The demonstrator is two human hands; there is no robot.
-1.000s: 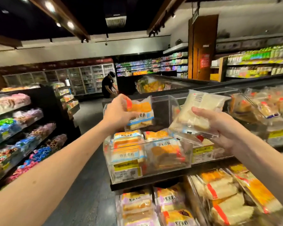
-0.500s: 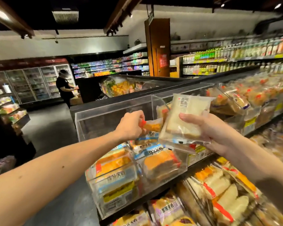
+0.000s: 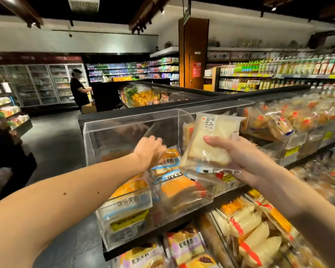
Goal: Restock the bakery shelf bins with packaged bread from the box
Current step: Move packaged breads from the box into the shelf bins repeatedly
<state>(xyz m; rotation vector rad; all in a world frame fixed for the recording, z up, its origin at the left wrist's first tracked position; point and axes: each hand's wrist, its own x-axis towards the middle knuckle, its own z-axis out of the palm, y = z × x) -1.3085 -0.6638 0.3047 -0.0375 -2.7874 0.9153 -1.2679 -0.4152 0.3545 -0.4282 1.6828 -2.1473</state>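
Centre frame, the left hand (image 3: pixel 149 149) is inside the bin (image 3: pixel 124 136), gripping a sandwich pack (image 3: pixel 169 159) atop others. Just right, the right hand (image 3: pixel 246 157) holds a bread pack (image 3: pixel 211 146) before the neighbouring bin (image 3: pixel 217 107); more packs (image 3: pixel 246 225) lie below, lower right.

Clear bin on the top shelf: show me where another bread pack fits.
Looks free: the back left of the clear bin, between its rear wall and the left hand gripping an orange-label pack. Crowded: the bin's front row of stacked packs, and the right side where the right hand holds a white bread pack.
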